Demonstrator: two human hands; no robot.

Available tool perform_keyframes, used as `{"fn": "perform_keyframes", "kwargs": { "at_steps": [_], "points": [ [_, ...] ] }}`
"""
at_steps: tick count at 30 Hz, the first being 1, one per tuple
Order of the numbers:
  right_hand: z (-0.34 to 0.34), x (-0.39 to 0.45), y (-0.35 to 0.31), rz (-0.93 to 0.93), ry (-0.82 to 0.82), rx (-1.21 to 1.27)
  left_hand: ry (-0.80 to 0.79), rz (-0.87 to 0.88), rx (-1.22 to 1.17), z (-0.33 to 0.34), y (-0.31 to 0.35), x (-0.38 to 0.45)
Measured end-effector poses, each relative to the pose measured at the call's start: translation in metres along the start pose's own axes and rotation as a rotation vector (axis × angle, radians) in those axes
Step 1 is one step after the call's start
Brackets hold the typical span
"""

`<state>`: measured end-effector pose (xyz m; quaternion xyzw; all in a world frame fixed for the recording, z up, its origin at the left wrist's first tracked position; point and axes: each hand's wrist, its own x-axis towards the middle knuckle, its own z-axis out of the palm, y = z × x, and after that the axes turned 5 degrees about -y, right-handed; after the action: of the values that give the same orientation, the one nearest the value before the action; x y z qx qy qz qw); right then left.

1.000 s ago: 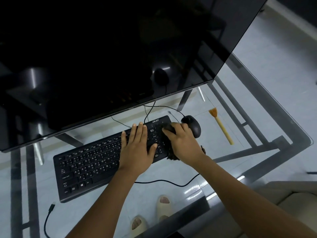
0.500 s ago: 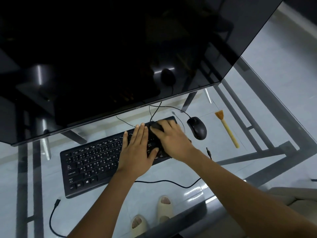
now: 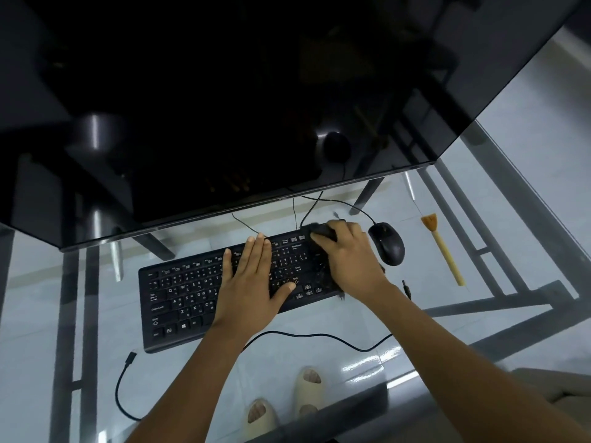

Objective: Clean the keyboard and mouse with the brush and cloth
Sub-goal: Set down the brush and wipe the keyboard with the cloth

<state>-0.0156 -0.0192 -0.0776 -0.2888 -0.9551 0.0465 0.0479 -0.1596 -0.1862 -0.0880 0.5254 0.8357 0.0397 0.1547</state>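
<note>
A black keyboard (image 3: 182, 298) lies on the glass desk (image 3: 399, 321). My left hand (image 3: 252, 282) lies flat on the keyboard's middle, fingers spread. My right hand (image 3: 348, 257) presses a dark cloth (image 3: 321, 232) onto the keyboard's right end; the cloth shows past the fingertips and at the keyboard's near right corner, mostly hidden under the hand. A black mouse (image 3: 387, 243) sits just right of that hand. Further right lies the brush (image 3: 443, 247), with a pale handle and orange bristles, untouched.
A large dark monitor (image 3: 224, 107) overhangs the back of the desk. A black cable (image 3: 319, 336) runs along the glass in front of the keyboard, another loose cable with a plug (image 3: 129, 359) lies at the near left. Feet in pale slippers (image 3: 308, 388) show through the glass.
My right hand slid the cloth left over the keys from the keyboard's right end, then back right and toward the far edge. The left hand stayed flat. The camera view shifted slightly.
</note>
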Motion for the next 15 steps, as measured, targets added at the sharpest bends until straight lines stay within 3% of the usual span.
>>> {"fn": "perform_keyframes", "kwargs": {
  "at_steps": [3,7,10,11,14,15],
  "points": [
    [-0.001,0.004,0.002,0.266,0.093,0.074,-0.012,0.000,-0.004,0.000,0.002,0.000],
    [-0.002,0.003,-0.014,0.016,-0.003,0.015,-0.012,-0.005,0.000,0.000,0.001,0.000],
    [-0.005,0.004,0.003,0.318,0.080,0.096,-0.017,0.001,-0.002,0.001,0.002,0.000],
    [-0.001,-0.001,0.000,0.303,0.089,0.084,-0.015,0.002,0.000,0.001,0.001,0.000],
    [0.005,-0.033,-0.022,-0.125,-0.024,0.033,-0.010,-0.005,0.003,0.002,0.000,0.000],
    [0.003,-0.037,-0.017,-0.182,-0.053,0.042,-0.012,-0.002,0.002,0.001,0.000,0.000]
  ]
}}
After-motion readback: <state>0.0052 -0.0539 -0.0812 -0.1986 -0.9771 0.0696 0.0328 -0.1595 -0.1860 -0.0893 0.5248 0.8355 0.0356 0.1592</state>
